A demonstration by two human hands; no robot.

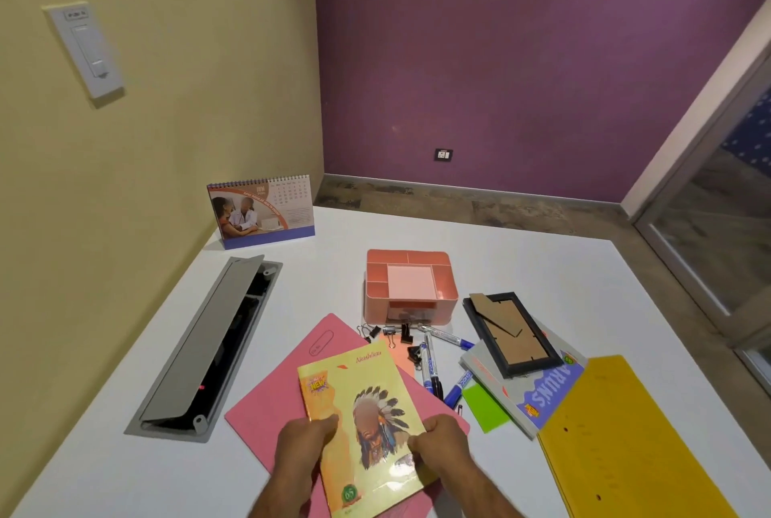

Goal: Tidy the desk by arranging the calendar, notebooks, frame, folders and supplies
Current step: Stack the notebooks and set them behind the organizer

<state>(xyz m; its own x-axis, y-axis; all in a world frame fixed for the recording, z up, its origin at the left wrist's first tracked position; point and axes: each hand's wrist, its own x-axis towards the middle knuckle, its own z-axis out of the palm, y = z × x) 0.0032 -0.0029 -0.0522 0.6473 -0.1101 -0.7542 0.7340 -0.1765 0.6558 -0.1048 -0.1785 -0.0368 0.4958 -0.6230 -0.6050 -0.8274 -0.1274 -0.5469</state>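
A: Nearest, at the bottom centre of the frame: left hand (306,440) gripping the left edge of a yellow notebook (367,425), thumb on the cover; right hand (442,440) gripping its right edge, fingers curled round it.

B: Under it?

A: Pink folder (275,392) flat on the white desk (542,267), spread to lower centre-left; yellow notebook held over it, tilted, touching or not hard to tell.

B: To the right?

A: Yellow folder (626,446) at the lower right, running off the bottom edge; beside it a grey and blue book (538,400) with a black frame (515,334) lying face down on top, cardboard back showing; green sticky pad (486,407) just left of the book.

B: Middle of the frame?

A: Blue markers (429,367) scattered between the pink folder and the book; black binder clips (396,334) just beyond them, near an orange sticky pad (398,350); past those a pink organiser (409,286), upright, pale paper pad in its top compartment.

B: Left side?

A: Grey cable hatch (204,346) set in the desk, lid raised, running diagonally through the centre-left.

B: Farthest?

A: Desk calendar (260,211) standing upright at the far left corner of the desk, against the yellow wall (167,100); purple wall (521,58) filling the upper right.
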